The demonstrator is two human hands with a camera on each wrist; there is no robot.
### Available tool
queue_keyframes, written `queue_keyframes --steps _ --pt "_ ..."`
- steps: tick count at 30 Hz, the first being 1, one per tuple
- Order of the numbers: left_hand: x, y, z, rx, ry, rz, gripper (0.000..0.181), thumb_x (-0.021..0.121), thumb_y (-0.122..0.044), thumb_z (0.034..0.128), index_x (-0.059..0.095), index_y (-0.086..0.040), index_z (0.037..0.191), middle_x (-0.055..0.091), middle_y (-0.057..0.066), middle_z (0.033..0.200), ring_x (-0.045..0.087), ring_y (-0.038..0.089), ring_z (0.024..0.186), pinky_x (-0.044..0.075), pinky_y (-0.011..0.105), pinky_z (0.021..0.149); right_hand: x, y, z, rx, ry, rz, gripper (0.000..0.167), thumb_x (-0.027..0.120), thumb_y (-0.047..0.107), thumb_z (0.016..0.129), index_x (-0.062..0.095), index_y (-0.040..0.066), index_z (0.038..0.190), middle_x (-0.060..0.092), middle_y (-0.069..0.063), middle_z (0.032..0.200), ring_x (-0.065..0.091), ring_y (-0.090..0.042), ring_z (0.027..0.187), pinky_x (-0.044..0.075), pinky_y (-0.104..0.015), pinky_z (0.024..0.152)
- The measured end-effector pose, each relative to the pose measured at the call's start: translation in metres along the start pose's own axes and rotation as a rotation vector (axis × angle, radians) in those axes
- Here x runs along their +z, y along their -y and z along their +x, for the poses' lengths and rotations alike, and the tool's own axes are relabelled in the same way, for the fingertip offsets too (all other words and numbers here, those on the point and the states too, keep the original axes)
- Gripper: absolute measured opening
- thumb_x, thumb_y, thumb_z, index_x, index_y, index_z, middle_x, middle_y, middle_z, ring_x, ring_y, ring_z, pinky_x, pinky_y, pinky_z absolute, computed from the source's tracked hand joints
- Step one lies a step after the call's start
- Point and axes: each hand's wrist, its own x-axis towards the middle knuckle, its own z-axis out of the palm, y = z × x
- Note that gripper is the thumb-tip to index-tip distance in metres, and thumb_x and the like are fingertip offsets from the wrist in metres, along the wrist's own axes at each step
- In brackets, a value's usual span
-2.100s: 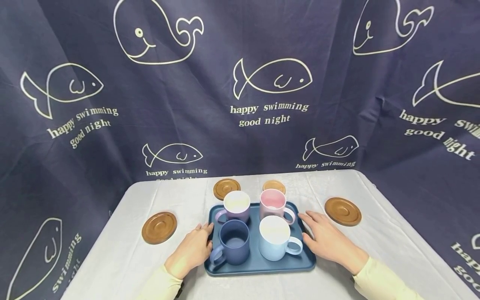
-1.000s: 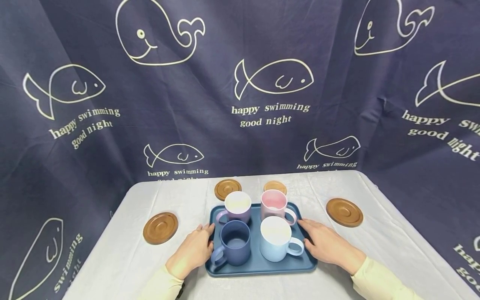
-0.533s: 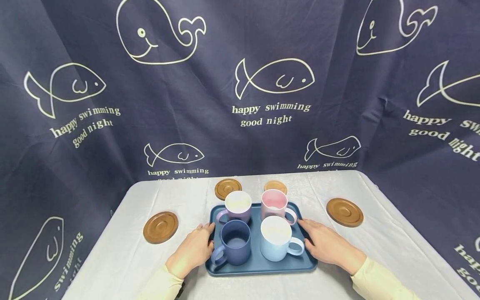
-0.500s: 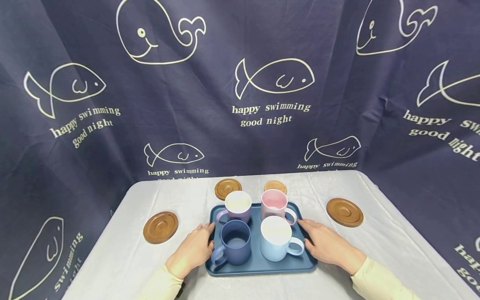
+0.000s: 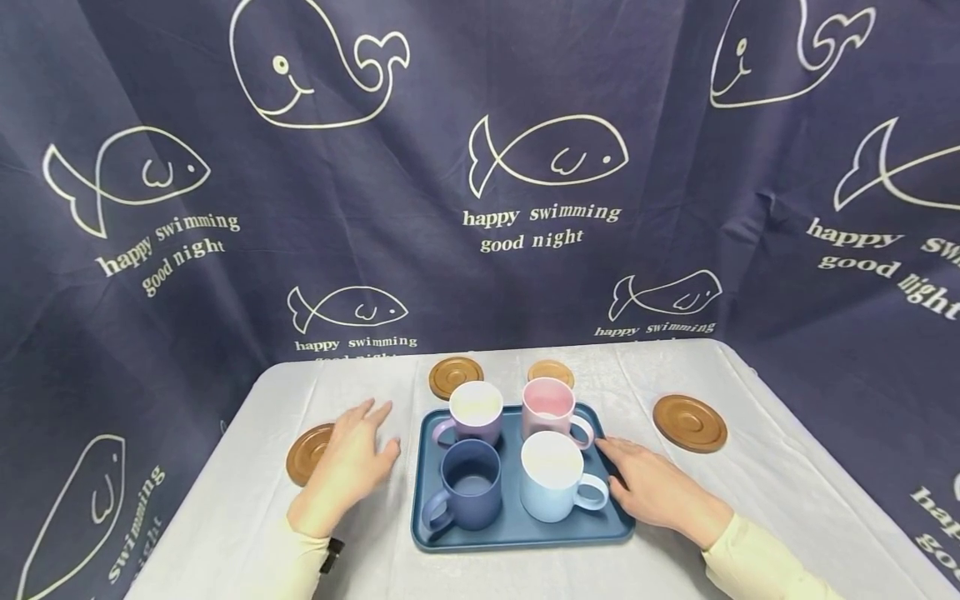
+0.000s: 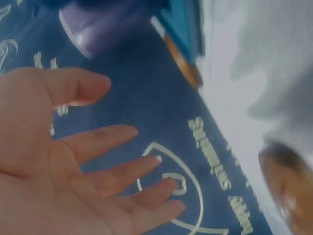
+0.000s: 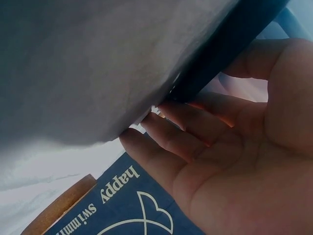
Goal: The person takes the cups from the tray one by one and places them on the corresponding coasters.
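A blue tray [image 5: 517, 537] lies on the white-covered table with a purple mug [image 5: 480, 427], a pink mug [image 5: 546, 408], a dark blue mug [image 5: 472, 492] and a light blue mug [image 5: 547, 483], all upright. To the left of the tray, apart from it, my left hand [image 5: 347, 462] hovers with fingers spread, partly covering a wooden coaster [image 5: 303, 458]; its empty palm [image 6: 63, 181] shows in the left wrist view. My right hand [image 5: 663, 492] rests its relaxed fingers against the tray's right edge, also seen in the right wrist view, where the hand [image 7: 225, 147] touches the tray [image 7: 215, 58].
Two more coasters, a brown one [image 5: 454, 377] and a lighter one [image 5: 551, 372], lie behind the tray. Another coaster [image 5: 690, 423] is at the right. A dark blue curtain [image 5: 525, 292] with fish prints hangs behind the table [image 5: 360, 387].
My left hand has left the tray's left edge and moved left, its fingers now spread over part of the left coaster. The right hand, tray and mugs have stayed in place.
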Motion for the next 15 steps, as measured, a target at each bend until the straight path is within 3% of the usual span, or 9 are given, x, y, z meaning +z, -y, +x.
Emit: queue_keyframes --steps 5,11,15 --pt "-0.020 0.014 0.003 -0.055 -0.029 0.026 0.067 0.073 -0.028 0.0872 0.057 0.002 0.144 0.044 0.034 0.153 0.037 0.054 0.140 0.036 0.068 0.111 0.000 0.000 0.000 -0.004 -0.008 0.001 0.054 0.068 0.012 0.093 0.057 -0.009 0.141 0.061 -0.026 0.140 0.058 -0.043 0.131 0.045 -0.057 0.110" --pt "-0.030 0.031 0.005 -0.148 0.089 0.062 0.077 0.075 -0.036 0.0845 0.053 0.002 0.148 0.033 0.041 0.155 0.027 0.061 0.142 0.026 0.073 0.114 0.000 -0.001 0.001 -0.012 -0.011 -0.011 0.054 0.068 0.013 0.092 0.057 -0.009 0.140 0.061 -0.027 0.139 0.058 -0.044 0.131 0.045 -0.058 0.109" --pt "-0.028 0.044 0.009 -0.190 0.130 0.071 0.079 0.074 -0.039 0.0855 0.051 0.001 0.150 0.033 0.041 0.155 0.027 0.063 0.140 0.028 0.074 0.112 0.000 -0.001 0.001 -0.013 -0.014 -0.009 0.054 0.068 0.013 0.091 0.058 -0.009 0.140 0.062 -0.027 0.139 0.059 -0.044 0.130 0.045 -0.058 0.109"
